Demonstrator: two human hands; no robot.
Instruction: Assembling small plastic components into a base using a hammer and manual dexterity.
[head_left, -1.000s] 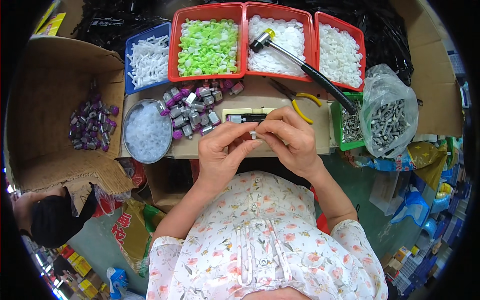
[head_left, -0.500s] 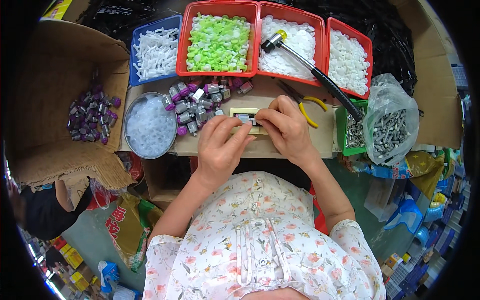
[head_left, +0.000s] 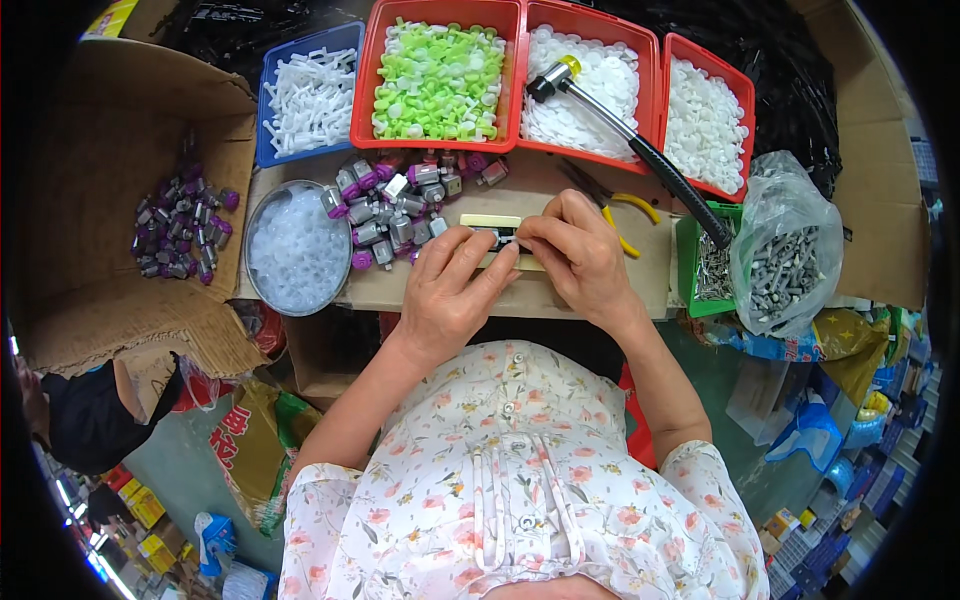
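A cream rectangular holder (head_left: pixel 490 220) lies on the cardboard-covered work surface in front of me, with a dark recess in its middle. In that recess sits a small grey part (head_left: pixel 503 234), mostly covered by my fingers. From the left, my left hand (head_left: pixel 445 295) bends over the holder, its thumb and fingertips closed on the part. My right hand (head_left: pixel 583 262) meets it from the right in a pinch; whatever is between those fingertips is hidden. Just left of the holder is a pile of small grey motors with purple ends (head_left: pixel 385 210).
Behind stand a blue bin (head_left: pixel 262 120) of white pins and red bins (head_left: pixel 357 110) of green and white plastic pieces. A hammer (head_left: pixel 665 170) leans across them. Yellow-handled pliers (head_left: pixel 628 225), a green bin (head_left: pixel 688 270) and a plastic bag (head_left: pixel 790 200) lie right; a round bowl (head_left: pixel 250 250) stands left.
My left fingers have shifted slightly right over the holder and now cover more of the grey part. My right hand keeps its pinch, almost in place.
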